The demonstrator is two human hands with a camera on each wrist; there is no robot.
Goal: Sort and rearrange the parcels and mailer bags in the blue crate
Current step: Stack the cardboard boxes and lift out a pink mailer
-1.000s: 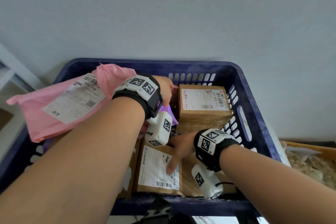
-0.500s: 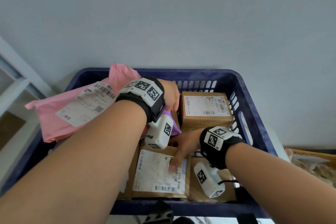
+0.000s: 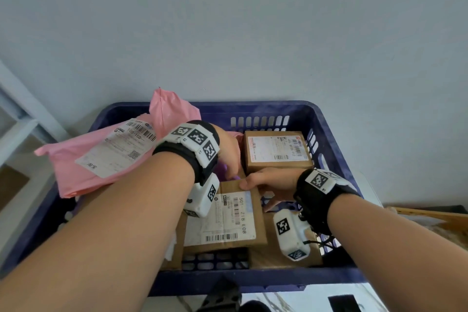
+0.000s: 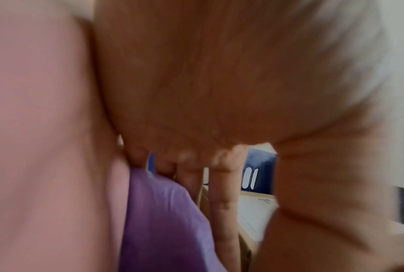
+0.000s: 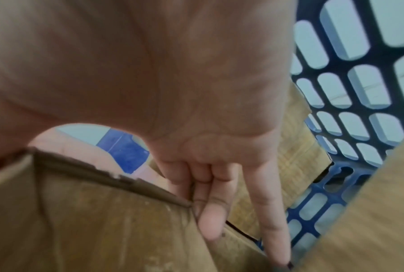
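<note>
The blue crate [image 3: 253, 107] holds several brown cardboard boxes and mailer bags. My right hand [image 3: 268, 182] grips the far right corner of a labelled box [image 3: 228, 223], thumb on top and fingers down its side; the right wrist view shows the same box [image 5: 103, 230] with the fingers [image 5: 210, 211] at its corner. My left hand [image 3: 228, 149] reaches down beside a purple mailer bag [image 4: 161, 220], fingers [image 4: 224, 202] straight. A pink mailer bag [image 3: 76, 170] rests over my left forearm and the crate's left rim. Another labelled box [image 3: 276, 149] sits at the far right.
A plain box [image 3: 266, 251] lies under my right wrist near the crate's slotted right wall [image 5: 382, 60]. A wooden piece [image 3: 430, 218] lies outside to the right. A white frame [image 3: 20, 121] stands at the left. A grey wall rises behind.
My right hand slid from the label to the box's far right corner and took hold of it. The box shifted, baring crate floor at its near edge. The left hand stayed put.
</note>
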